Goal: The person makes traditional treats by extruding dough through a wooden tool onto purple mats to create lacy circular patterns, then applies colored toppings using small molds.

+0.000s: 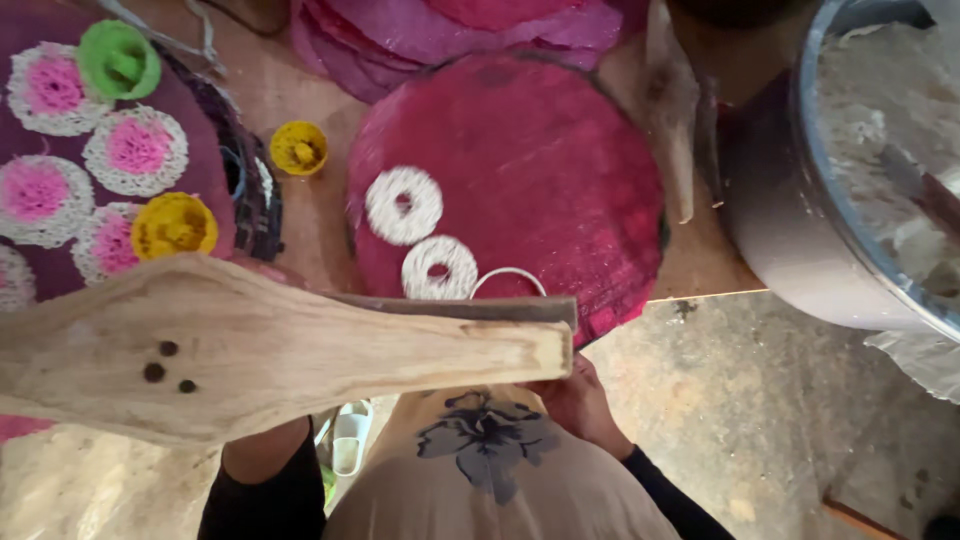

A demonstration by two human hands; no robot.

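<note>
A long wooden press [250, 345], paddle-shaped with 3 dark holes near its wide end, is held level across the lower view, just above the person's lap. Its narrow squared end is gripped from below by the right hand [580, 405]; the fingers are curled under the wood, mostly hidden. The left hand itself is covered by the wide end of the press; only the left forearm [262, 455] in a dark sleeve is seen beneath it, so its grip cannot be told.

Just beyond the right hand, a round red sheet [530, 170] lies flat on a board. 2 white lacy rings [403, 205] are laid on its near-left part, and a thin white loop [508, 275] sits at its near edge, touching the press line.

Farther out past the left forearm, a purple sheet [190, 110] carries pink-and-white rosettes [135, 150]. A green mould cup [118, 60] and 2 yellow cups [174, 226] are set there. To the right of the right hand, a metal bowl [790, 230] of pale dough is seen.
</note>
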